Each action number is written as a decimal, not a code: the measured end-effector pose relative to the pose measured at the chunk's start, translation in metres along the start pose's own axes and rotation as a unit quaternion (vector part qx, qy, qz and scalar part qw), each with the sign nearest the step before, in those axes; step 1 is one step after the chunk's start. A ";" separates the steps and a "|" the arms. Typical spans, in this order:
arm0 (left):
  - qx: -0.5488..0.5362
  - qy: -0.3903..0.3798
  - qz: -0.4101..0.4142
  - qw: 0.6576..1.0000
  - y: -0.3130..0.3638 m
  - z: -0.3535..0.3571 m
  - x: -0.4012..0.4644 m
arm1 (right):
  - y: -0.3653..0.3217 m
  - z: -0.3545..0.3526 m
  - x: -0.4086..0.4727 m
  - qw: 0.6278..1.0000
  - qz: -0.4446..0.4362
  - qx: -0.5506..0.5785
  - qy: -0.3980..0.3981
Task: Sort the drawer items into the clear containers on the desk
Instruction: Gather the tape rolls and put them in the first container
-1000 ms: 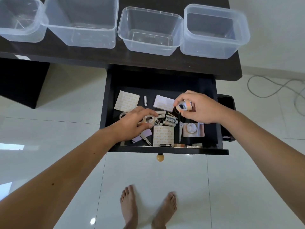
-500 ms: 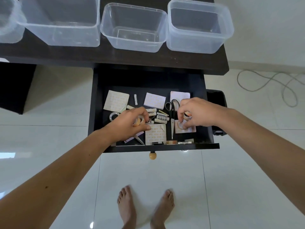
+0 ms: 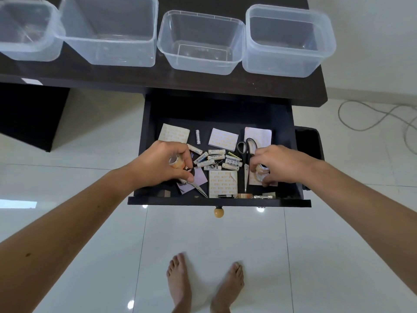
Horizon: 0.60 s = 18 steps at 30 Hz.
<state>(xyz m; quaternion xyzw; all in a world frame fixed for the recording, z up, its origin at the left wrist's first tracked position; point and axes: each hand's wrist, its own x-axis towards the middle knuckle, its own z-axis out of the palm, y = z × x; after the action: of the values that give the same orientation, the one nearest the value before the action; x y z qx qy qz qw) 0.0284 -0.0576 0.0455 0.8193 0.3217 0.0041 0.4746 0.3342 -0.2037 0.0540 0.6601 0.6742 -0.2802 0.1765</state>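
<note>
Both hands down in the open drawer (image 3: pixel 216 201). Left hand (image 3: pixel 162 166) is closed on a tape roll (image 3: pixel 176 162), lifted just clear of the drawer floor beside the pile of batteries (image 3: pixel 214 160). A second ago this hand was only reaching in among the clutter; now it has its roll.

Right hand (image 3: pixel 277 164) held one small roll up above the drawer a second ago; it has since dropped back in and now curls over a second roll (image 3: pixel 261 175) lying on a paper pad by the scissors (image 3: pixel 247 146). The first roll seems tucked in the same fist, though the fingers hide most of it.

Judgement: tape is being gathered first, several rolls per trip. Another roll (image 3: pixel 244 195) lies at the drawer's front edge.

All four containers (image 3: pixel 200 62) on the desk (image 3: pixel 203 83) look empty; nothing sorted yet. Batteries, pads, scissors remain in the drawer.
</note>
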 end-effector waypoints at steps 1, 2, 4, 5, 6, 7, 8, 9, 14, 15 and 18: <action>0.013 0.000 0.004 1.000 -0.001 -0.003 -0.001 | 0.001 0.001 0.000 1.000 -0.007 -0.006 0.002; 0.026 0.001 0.009 1.000 -0.002 -0.006 -0.001 | 0.002 0.001 0.000 1.000 -0.011 -0.007 0.002; 0.047 -0.007 0.020 0.999 -0.005 -0.010 -0.002 | 0.005 0.000 0.000 1.000 -0.019 0.011 0.003; 0.057 -0.019 0.022 0.998 -0.005 -0.011 -0.002 | 0.006 0.000 0.000 0.999 -0.023 0.031 0.011; 0.063 -0.033 0.022 0.997 -0.004 -0.010 -0.002 | 0.008 0.000 0.000 0.998 -0.023 0.059 0.022; 0.064 -0.047 0.021 0.997 -0.003 -0.008 -0.001 | 0.010 -0.002 0.000 0.995 -0.020 0.093 0.035; 0.061 -0.057 0.020 0.996 0.000 -0.003 0.001 | 0.012 -0.005 -0.002 0.990 -0.014 0.132 0.048; 0.057 -0.065 0.021 0.996 0.003 0.004 0.004 | 0.013 -0.010 -0.006 0.984 -0.008 0.171 0.057; 0.069 -0.102 0.059 0.991 0.025 0.043 0.031 | 0.023 -0.039 -0.023 0.965 -0.032 0.248 0.082; 0.067 -0.110 0.069 0.989 0.029 0.049 0.037 | 0.026 -0.043 -0.025 0.964 -0.034 0.252 0.082; 0.073 -0.142 0.093 0.983 0.041 0.069 0.051 | 0.034 -0.050 -0.026 0.965 -0.033 0.249 0.075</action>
<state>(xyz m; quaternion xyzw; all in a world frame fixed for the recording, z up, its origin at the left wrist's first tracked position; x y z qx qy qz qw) 0.1119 -0.0975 0.0241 0.8705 0.1729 -0.0919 0.4515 0.3760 -0.1949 0.1042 0.6797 0.6161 -0.3943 -0.0539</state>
